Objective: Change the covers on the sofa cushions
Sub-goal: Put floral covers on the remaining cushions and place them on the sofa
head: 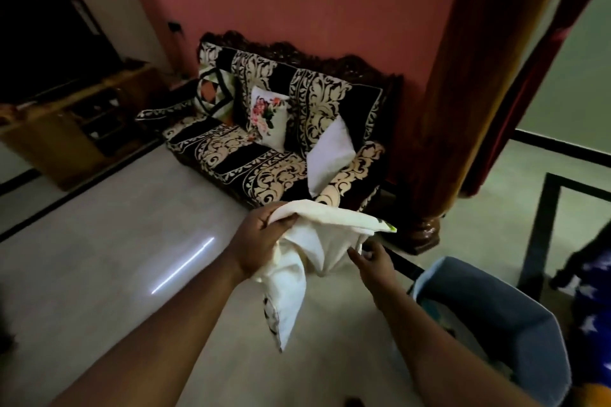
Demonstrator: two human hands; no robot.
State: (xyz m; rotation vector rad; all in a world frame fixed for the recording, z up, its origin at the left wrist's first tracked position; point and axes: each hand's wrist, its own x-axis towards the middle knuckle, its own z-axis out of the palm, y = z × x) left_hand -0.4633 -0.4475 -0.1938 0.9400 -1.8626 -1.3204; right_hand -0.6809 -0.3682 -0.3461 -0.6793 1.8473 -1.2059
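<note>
On the far sofa (264, 155), a patchwork cushion (213, 92) sits left, a floral cushion (269, 117) in the middle and a bare white cushion (330, 155) to the right. Nearer, my left hand (261, 238) grips the bunched cream cover (314, 241); my right hand (372, 259) pinches its hanging fold. I should find the opening, shake out the twist and hold it wide before fitting it. A grey basket (515, 307) stands near right.
</note>
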